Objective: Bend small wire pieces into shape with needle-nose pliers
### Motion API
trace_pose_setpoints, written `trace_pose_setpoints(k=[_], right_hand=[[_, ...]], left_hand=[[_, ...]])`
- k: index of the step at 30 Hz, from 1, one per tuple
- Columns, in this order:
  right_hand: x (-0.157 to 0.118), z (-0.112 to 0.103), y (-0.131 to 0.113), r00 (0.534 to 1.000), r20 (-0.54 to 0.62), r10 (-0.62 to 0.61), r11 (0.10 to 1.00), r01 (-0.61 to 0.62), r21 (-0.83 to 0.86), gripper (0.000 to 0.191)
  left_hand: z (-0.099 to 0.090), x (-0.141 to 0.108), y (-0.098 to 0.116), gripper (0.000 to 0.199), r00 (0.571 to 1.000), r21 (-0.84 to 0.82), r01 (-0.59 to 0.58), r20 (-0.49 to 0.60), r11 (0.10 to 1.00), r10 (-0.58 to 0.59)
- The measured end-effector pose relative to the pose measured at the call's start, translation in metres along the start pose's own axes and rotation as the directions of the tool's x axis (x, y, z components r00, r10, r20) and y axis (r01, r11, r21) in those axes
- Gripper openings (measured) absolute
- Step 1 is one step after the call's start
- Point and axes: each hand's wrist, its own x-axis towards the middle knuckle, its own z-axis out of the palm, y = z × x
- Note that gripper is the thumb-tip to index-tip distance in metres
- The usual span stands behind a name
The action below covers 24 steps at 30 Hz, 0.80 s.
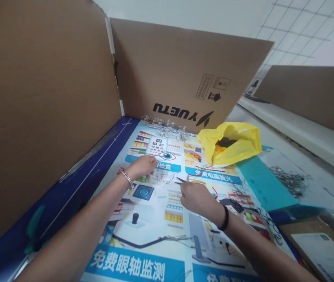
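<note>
My left hand (pixel 145 166), with a silver bangle at the wrist, is over the printed sheet, its thumb and fingers pinched together. Whatever lies between those fingertips is too small to make out. Just below and right of them, a loose coil of thin wire (pixel 164 178) rests on the sheet. My right hand (pixel 196 196), wearing a black band, is closed around a small tool with two dark pointed jaws (pixel 180 179). Those jaws are parted and point left toward the coil; the grip hides the handles. Red wire (pixel 203 170) curves behind this hand.
Tall cardboard panels (pixel 167 66) stand at the left and back. A yellow bag (pixel 237 147) sits open at the back right. Clear wire clusters (pixel 167 123) line the back edge. Dark wire bits (pixel 290 180) and a cardboard package (pixel 316 235) lie to the right.
</note>
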Motion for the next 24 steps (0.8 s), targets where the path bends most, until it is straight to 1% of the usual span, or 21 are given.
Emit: trace_pose_setpoints(k=[5, 11, 14, 16, 18, 20, 21, 24], right_hand=[[-0.003, 0.0, 0.0, 1.0, -0.007, 0.019, 0.999, -0.019, 0.033, 0.017], [-0.006, 0.004, 0.003, 0.999, -0.035, 0.033, 0.999, -0.032, 0.042, 0.015], [-0.007, 0.005, 0.004, 0.998, -0.048, 0.033, 0.998, -0.03, 0.05, 0.014], [-0.007, 0.005, 0.005, 0.997, -0.062, 0.041, 0.997, -0.037, 0.064, 0.013], [-0.007, 0.004, 0.007, 0.994, -0.086, 0.063, 0.994, -0.055, 0.096, 0.011], [-0.007, 0.0, 0.01, 0.989, -0.123, 0.085, 0.986, -0.066, 0.152, 0.01], [-0.007, -0.003, 0.011, 0.985, -0.146, 0.093, 0.98, -0.065, 0.186, 0.01], [-0.01, -0.016, 0.012, 0.967, -0.233, 0.101, 0.961, -0.034, 0.274, 0.009]], left_hand=[[0.002, 0.003, -0.004, 0.033, 1.0, 0.021, -0.002, -0.009, 1.0, 0.003], [0.005, 0.003, -0.006, 0.03, 1.0, 0.01, -0.011, -0.007, 1.0, 0.012], [0.002, 0.002, -0.004, 0.029, 1.0, 0.018, 0.009, -0.009, 1.0, -0.009], [-0.003, 0.0, -0.001, 0.029, 0.998, 0.04, 0.025, -0.05, 0.999, -0.023], [-0.008, -0.005, 0.007, 0.027, 0.991, 0.079, 0.017, -0.133, 0.997, -0.006], [-0.01, -0.012, 0.019, 0.026, 0.974, 0.101, -0.036, -0.22, 0.994, 0.058], [-0.01, -0.017, 0.027, 0.025, 0.971, 0.084, -0.078, -0.221, 0.993, 0.095], [0.0, -0.032, 0.052, 0.026, 0.971, -0.033, -0.216, -0.108, 0.976, 0.211]])
